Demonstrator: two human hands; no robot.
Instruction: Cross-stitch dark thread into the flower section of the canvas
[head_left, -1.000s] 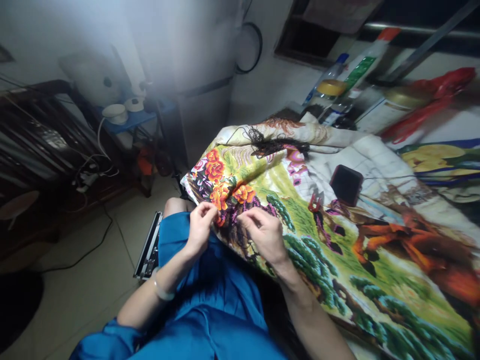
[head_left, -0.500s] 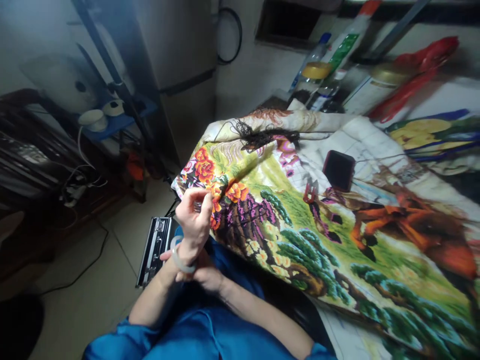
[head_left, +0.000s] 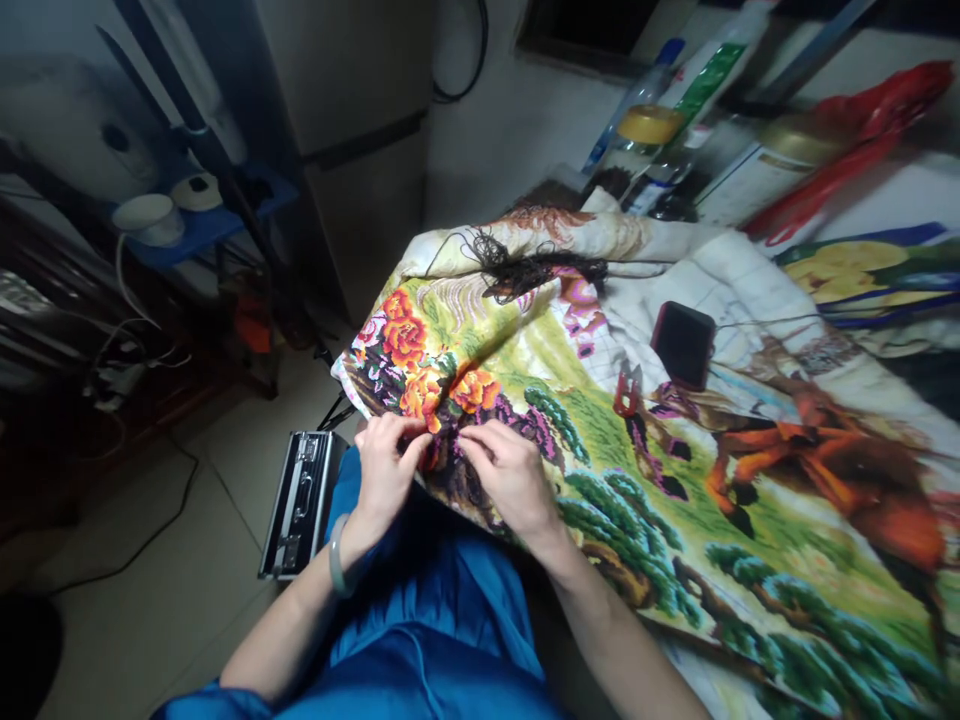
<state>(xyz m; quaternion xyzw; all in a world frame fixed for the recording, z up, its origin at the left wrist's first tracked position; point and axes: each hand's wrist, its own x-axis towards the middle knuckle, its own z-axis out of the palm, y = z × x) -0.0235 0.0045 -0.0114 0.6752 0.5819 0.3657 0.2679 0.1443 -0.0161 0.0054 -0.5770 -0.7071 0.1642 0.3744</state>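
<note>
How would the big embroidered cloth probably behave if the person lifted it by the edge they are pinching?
The cloth would probably sag and fold, since it already drapes in creases over the edge near both hands. The dark case and thread bundle lying on it might slide off.

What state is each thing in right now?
Left hand: pinching the cloth's edge.
Right hand: fingers pinched on the cloth, beside the left.
Cloth: spread out, near edge bunched at the hands.
Thread: loose tangle lying on the cloth.
Phone: flat on the cloth, dark.
Case: shut, on the floor.
Bottle: capped.
</note>
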